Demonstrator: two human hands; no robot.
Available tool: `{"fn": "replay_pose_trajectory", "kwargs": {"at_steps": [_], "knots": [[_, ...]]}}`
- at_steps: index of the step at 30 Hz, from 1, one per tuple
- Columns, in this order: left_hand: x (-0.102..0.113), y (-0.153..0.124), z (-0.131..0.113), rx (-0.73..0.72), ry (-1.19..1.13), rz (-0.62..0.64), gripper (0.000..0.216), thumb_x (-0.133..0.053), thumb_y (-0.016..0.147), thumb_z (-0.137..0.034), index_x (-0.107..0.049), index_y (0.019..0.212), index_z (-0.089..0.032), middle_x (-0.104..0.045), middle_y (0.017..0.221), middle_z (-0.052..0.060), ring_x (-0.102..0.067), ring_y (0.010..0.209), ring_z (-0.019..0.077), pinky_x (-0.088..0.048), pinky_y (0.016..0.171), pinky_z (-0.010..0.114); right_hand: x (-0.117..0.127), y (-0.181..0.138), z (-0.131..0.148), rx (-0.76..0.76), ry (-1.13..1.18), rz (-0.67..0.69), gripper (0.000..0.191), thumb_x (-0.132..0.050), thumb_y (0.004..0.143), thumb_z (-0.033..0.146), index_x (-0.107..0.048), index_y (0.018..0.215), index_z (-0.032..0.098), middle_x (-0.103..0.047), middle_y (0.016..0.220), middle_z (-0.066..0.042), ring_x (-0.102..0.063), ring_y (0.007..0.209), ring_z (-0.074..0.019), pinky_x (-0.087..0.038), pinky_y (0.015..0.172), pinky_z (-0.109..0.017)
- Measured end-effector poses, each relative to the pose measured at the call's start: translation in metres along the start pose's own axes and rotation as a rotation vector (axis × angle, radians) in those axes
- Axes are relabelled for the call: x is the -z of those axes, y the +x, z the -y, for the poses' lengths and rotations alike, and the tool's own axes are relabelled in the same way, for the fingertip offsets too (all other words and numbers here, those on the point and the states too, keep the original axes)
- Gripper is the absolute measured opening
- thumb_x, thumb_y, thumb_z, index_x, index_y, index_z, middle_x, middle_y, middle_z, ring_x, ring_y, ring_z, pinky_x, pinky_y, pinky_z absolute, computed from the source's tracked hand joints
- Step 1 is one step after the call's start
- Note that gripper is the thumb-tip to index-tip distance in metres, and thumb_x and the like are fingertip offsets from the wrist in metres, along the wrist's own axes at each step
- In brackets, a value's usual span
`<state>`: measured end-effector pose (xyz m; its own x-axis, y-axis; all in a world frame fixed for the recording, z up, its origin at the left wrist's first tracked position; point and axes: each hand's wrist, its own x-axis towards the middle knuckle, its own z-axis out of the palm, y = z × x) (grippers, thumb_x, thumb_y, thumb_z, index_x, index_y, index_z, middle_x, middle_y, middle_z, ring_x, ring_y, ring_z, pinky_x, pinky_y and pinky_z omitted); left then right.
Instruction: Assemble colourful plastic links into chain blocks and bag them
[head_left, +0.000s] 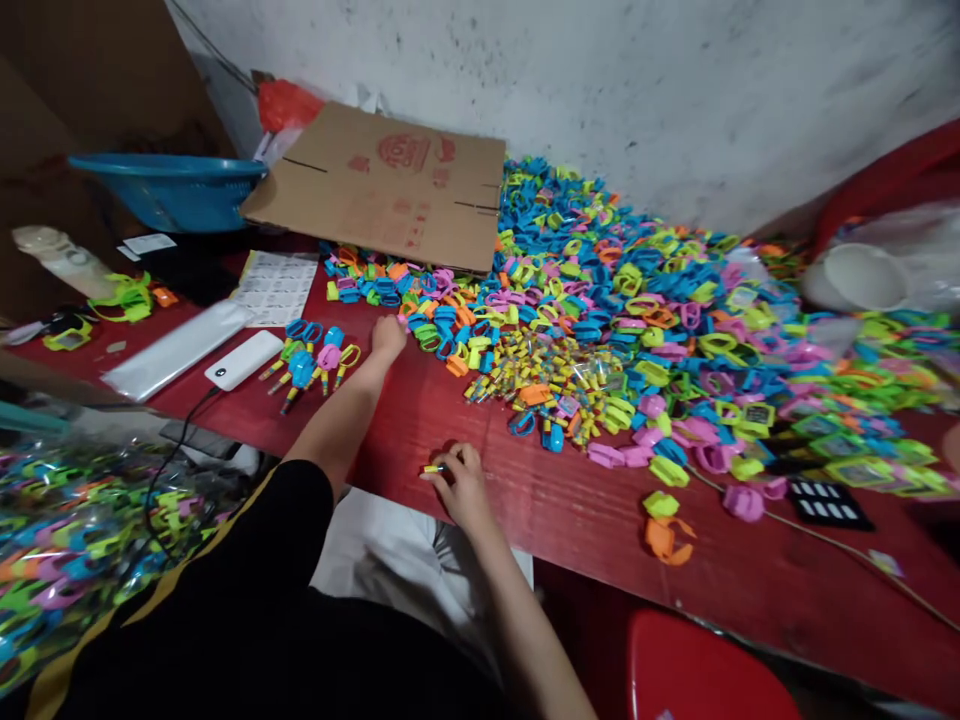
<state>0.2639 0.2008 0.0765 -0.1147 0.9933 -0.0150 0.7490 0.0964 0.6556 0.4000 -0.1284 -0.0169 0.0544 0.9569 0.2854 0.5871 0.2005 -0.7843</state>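
My left hand (388,338) reaches to the near left edge of a large heap of coloured plastic toy watches (592,290). Its fingers are closed, with a pink toy watch (403,322) at their tips. Nearer the table's front edge, my right hand (465,482) pinches a short yellow stick (433,468) with a dark end, like a small crayon. More such yellow sticks (547,365) lie in a pile in front of the watches. Left of my left forearm, several toy watches (302,368) lie grouped with yellow sticks.
A white power bank (244,360) with a cable, clear plastic sleeves (176,350) and a printed sheet (277,287) lie on the left. Behind are a flat cardboard box (390,185) and a blue basin (169,190). A red stool (705,670) stands at the front right.
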Motion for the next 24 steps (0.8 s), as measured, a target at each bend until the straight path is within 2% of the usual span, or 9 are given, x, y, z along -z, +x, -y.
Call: {"fn": "replay_pose_trajectory", "kwargs": {"at_steps": [3, 5, 7, 10, 12, 13, 16, 18, 24], "knots": [[0.004, -0.003, 0.010, -0.018, -0.082, 0.016, 0.015, -0.070, 0.098, -0.025, -0.078, 0.091, -0.015, -0.084, 0.105, 0.023, -0.078, 0.114, 0.0364, -0.056, 0.103, 0.041, 0.000, 0.002, 0.003, -0.037, 0.025, -0.033, 0.024, -0.070, 0.111, 0.046, -0.075, 0.104, 0.024, -0.070, 0.112, -0.011, -0.066, 0.108, -0.0289, -0.058, 0.098, -0.043], [0.005, -0.025, 0.024, -0.055, -0.163, 0.021, 0.012, -0.068, 0.098, -0.024, -0.076, 0.093, -0.016, -0.085, 0.100, 0.018, -0.078, 0.100, 0.0287, -0.058, 0.094, 0.036, 0.000, 0.003, 0.002, -0.093, 0.109, -0.066, 0.026, -0.062, 0.114, 0.048, -0.070, 0.106, 0.024, -0.073, 0.109, -0.010, -0.068, 0.105, -0.0282, -0.058, 0.097, -0.042], [0.004, -0.060, 0.041, -0.088, -0.272, 0.046, 0.013, -0.066, 0.099, -0.028, -0.073, 0.099, -0.017, -0.085, 0.096, 0.013, -0.074, 0.080, 0.0212, -0.058, 0.080, 0.030, 0.003, 0.005, 0.001, -0.173, 0.196, -0.110, 0.031, -0.054, 0.115, 0.053, -0.066, 0.111, 0.025, -0.074, 0.106, -0.009, -0.070, 0.100, -0.0267, -0.059, 0.094, -0.040], [0.004, -0.128, 0.068, -0.160, -0.567, 0.171, 0.028, -0.070, 0.099, -0.048, -0.070, 0.099, -0.020, -0.080, 0.084, 0.006, -0.058, 0.055, 0.0141, -0.049, 0.058, 0.025, 0.010, 0.008, 0.003, -0.277, 0.267, -0.147, 0.042, -0.046, 0.115, 0.063, -0.062, 0.118, 0.025, -0.075, 0.107, -0.008, -0.073, 0.098, -0.0255, -0.059, 0.092, -0.039], [0.010, -0.175, 0.080, -0.247, -0.727, 0.271, 0.036, -0.074, 0.098, -0.057, -0.072, 0.096, -0.021, -0.073, 0.076, 0.002, -0.059, 0.056, 0.0139, -0.050, 0.059, 0.025, 0.015, 0.010, 0.009, -0.304, 0.312, -0.133, 0.048, -0.043, 0.115, 0.069, -0.063, 0.119, 0.025, -0.076, 0.109, -0.009, -0.073, 0.103, -0.0254, -0.059, 0.096, -0.039], [0.014, -0.197, 0.083, -0.295, -0.741, 0.308, 0.036, -0.074, 0.100, -0.057, -0.075, 0.099, -0.021, -0.073, 0.077, 0.003, -0.065, 0.063, 0.0157, -0.054, 0.064, 0.026, 0.018, 0.011, 0.014, -0.307, 0.346, -0.117, 0.050, -0.042, 0.115, 0.070, -0.064, 0.120, 0.025, -0.076, 0.111, -0.009, -0.073, 0.105, -0.0253, -0.059, 0.098, -0.039], [0.034, -0.243, 0.082, -0.492, -0.598, 0.331, 0.029, -0.067, 0.110, -0.048, -0.082, 0.111, -0.022, -0.082, 0.104, 0.012, -0.079, 0.104, 0.0241, -0.064, 0.091, 0.034, 0.021, 0.012, 0.034, -0.310, 0.480, -0.057, 0.053, -0.042, 0.116, 0.071, -0.069, 0.118, 0.025, -0.077, 0.111, -0.008, -0.072, 0.104, -0.0244, -0.058, 0.098, -0.038], [0.047, -0.256, 0.078, -0.645, -0.464, 0.318, 0.025, -0.063, 0.113, -0.038, -0.083, 0.115, -0.023, -0.082, 0.117, 0.014, -0.078, 0.117, 0.0257, -0.064, 0.100, 0.038, 0.022, 0.012, 0.049, -0.334, 0.562, -0.040, 0.054, -0.045, 0.116, 0.072, -0.071, 0.114, 0.025, -0.076, 0.104, -0.006, -0.070, 0.097, -0.0230, -0.057, 0.092, -0.035], [0.066, -0.254, 0.069, -0.994, -0.226, 0.202, 0.023, -0.058, 0.113, -0.021, -0.080, 0.108, -0.021, -0.078, 0.099, 0.008, -0.071, 0.089, 0.0220, -0.059, 0.083, 0.035, 0.027, 0.008, 0.076, -0.362, 0.659, -0.035, 0.058, -0.052, 0.112, 0.079, -0.074, 0.113, 0.025, -0.075, 0.102, -0.005, -0.068, 0.097, -0.0231, -0.057, 0.089, -0.034]]}}
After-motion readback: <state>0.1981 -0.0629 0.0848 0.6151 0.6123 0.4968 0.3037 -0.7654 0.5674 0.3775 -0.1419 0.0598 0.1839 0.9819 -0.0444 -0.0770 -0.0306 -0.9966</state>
